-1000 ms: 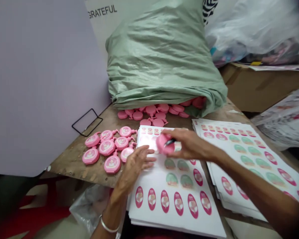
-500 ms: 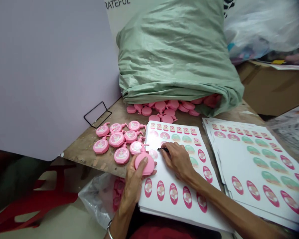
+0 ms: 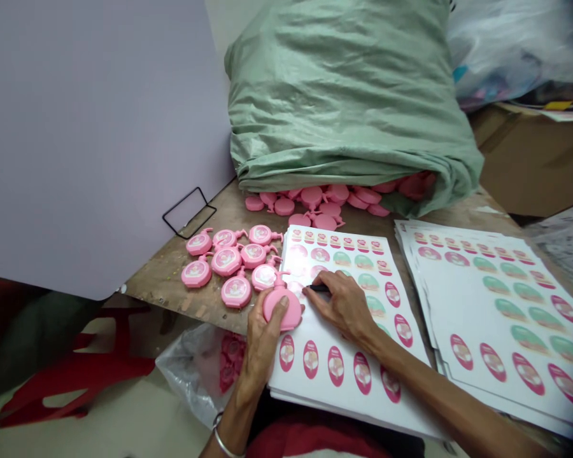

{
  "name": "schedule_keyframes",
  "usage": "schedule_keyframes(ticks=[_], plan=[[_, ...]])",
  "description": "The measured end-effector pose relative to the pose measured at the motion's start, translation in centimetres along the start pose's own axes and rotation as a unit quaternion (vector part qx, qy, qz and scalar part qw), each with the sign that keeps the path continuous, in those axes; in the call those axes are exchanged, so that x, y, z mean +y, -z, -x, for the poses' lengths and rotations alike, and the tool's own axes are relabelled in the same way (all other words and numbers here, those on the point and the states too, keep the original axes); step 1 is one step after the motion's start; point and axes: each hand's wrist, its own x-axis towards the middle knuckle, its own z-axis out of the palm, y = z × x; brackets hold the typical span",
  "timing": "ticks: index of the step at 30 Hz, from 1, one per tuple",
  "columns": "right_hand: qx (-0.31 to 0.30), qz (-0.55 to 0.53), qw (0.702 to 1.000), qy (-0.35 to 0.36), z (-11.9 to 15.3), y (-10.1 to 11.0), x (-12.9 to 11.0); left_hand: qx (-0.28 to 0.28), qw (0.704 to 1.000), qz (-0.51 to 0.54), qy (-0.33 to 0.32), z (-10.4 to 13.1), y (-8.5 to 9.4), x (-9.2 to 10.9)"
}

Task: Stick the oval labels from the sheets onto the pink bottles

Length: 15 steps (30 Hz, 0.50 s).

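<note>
My left hand (image 3: 261,331) is closed round a plain pink toy pump bottle (image 3: 282,312), its flat face turned up and its spout pointing away from me. My right hand (image 3: 346,306) pinches a slim black tool (image 3: 319,288), whose kind I cannot make out. The tool's tip is at a pale round sticker (image 3: 296,290) near the left edge of the top sticker sheet (image 3: 327,391), which lies on a stack. Left of the sheet lie several pink pump bottles (image 3: 226,261) with round stickers on their faces.
A big green bag (image 3: 348,95) stands behind, with plain pink bottles (image 3: 312,196) spilling from its mouth. A second sticker stack (image 3: 458,305) lies to the right. A black wire stand (image 3: 189,212) is beside the pale panel (image 3: 100,140). Below left are a clear bag (image 3: 191,362) and a red stool (image 3: 86,375).
The whole view has shifted slightly. My left hand keeps its hold on the pink bottle, and the black tool in my right hand stays by the sheet's left-hand stickers.
</note>
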Motion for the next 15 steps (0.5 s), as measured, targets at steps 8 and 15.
schedule_keyframes(ticks=[8, 15], plan=[[-0.131, -0.128, 0.971, -0.154, -3.5, 1.2, -0.6, 0.02, 0.989, -0.125, -0.077, 0.6, 0.0, 0.7], [-0.138, -0.403, 0.887, -0.178, -4.8, 3.1, 1.0, -0.004, 0.998, -0.051, -0.048, 1.1, -0.1, -0.3]])
